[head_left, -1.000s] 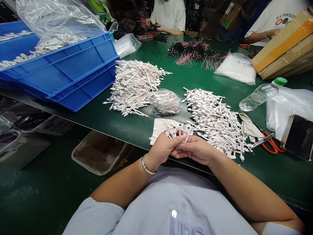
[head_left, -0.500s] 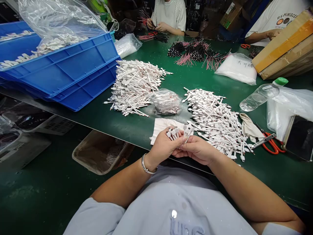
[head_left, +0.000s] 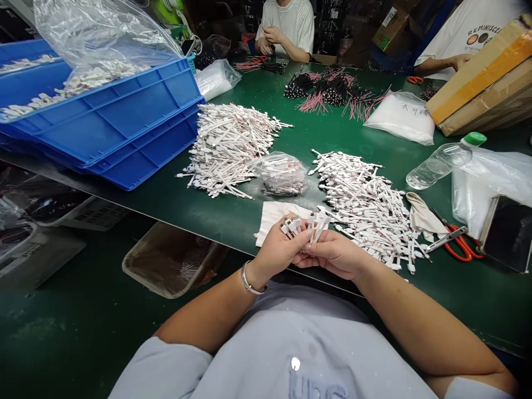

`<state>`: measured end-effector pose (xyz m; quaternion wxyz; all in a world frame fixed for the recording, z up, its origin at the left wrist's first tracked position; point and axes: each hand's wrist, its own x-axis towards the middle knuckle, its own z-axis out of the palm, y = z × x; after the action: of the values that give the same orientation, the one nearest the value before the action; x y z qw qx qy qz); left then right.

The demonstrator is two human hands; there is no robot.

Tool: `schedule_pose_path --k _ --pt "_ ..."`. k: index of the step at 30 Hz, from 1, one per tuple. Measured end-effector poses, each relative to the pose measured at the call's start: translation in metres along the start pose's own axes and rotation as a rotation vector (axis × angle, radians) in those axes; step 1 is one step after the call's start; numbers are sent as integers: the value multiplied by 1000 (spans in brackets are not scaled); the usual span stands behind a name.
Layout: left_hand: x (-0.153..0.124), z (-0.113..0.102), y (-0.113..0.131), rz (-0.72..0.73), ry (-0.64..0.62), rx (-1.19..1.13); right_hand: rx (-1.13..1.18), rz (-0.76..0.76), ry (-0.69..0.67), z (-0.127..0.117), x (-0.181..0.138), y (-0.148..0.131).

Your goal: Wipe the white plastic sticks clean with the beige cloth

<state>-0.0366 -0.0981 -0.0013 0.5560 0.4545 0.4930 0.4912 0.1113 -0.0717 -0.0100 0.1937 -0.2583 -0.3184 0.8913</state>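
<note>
Both my hands meet at the table's near edge, over a white cloth (head_left: 270, 215). My left hand (head_left: 279, 245) is closed around a bunch of short white cables (head_left: 291, 226) whose plug ends stick up. Against it, my right hand (head_left: 338, 254) pinches more white cables (head_left: 319, 224), fingers touching the left ones. The lower ends of the cables are hidden in my palms. Close to the right hand spreads a heap of loose white cables (head_left: 366, 205). A larger heap of them (head_left: 233, 147) lies farther left, beside a clear bag of cables (head_left: 283, 173).
Stacked blue crates (head_left: 137, 119) stand at left. A bin (head_left: 166, 263) is below the table edge. To the right are a bottle (head_left: 440, 163), a glove (head_left: 426, 215), scissors (head_left: 459, 246) and a phone (head_left: 507, 235). Two people work across the table near black and pink wires (head_left: 332, 91).
My hands stay together, with the cables between them slightly shifted and fanned apart. The person across the table has raised their hands, holding dark wires.
</note>
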Motion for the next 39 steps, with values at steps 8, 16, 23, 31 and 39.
schedule_pose_path --k 8,16,23,31,39 --pt "0 2 -9 -44 35 -174 1 -3 1 -2 1 1" --pt "2 -2 -5 -162 -107 -406 -8 -12 6 -2 1 1" --pt "2 -14 0 -285 -99 -518 -7 -47 31 -1 0 -2" --pt "4 -14 4 -215 66 -380 -8 -56 117 -2 3 -1" --pt "5 -14 1 -227 132 -383 14 -37 141 -2 2 -2"
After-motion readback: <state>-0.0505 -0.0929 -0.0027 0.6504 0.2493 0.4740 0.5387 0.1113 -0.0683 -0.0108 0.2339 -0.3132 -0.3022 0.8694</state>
